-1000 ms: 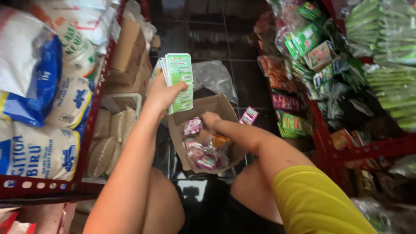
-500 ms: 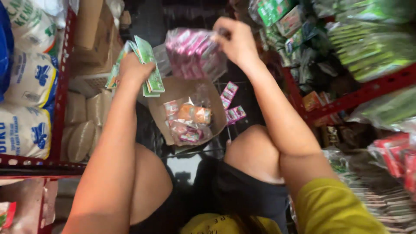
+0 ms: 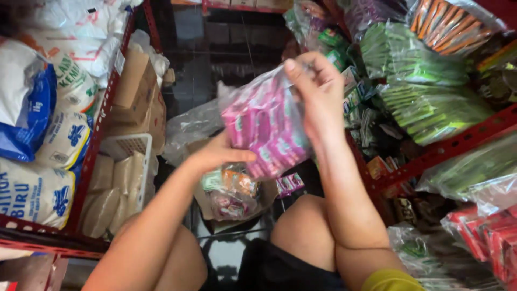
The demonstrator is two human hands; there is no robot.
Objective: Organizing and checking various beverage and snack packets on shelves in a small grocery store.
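Observation:
My right hand point(image 3: 318, 89) grips the top of a clear plastic bag full of pink sachets point(image 3: 266, 126), held up in front of me. My left hand point(image 3: 215, 153) touches the lower left side of that bag; the green sachets it held are out of sight. Below the bag, on the dark floor between my knees, sits an open cardboard box point(image 3: 212, 218) holding more bagged sachets point(image 3: 231, 191) in mixed colours. A few pink sachets point(image 3: 290, 183) lie loose beside the box.
A red metal shelf point(image 3: 89, 161) on the left carries white and blue sacks point(image 3: 37, 124), cardboard boxes point(image 3: 134, 91) and a white basket point(image 3: 132, 145). The red rack on the right point(image 3: 431, 159) holds green sachet bundles point(image 3: 425, 102) and red packets point(image 3: 487, 234). An empty plastic bag point(image 3: 188, 126) lies on the floor.
My right hand lifted the pink sachet bag out of the box and brought it closer. My left hand no longer shows the green sachets and now touches the bag.

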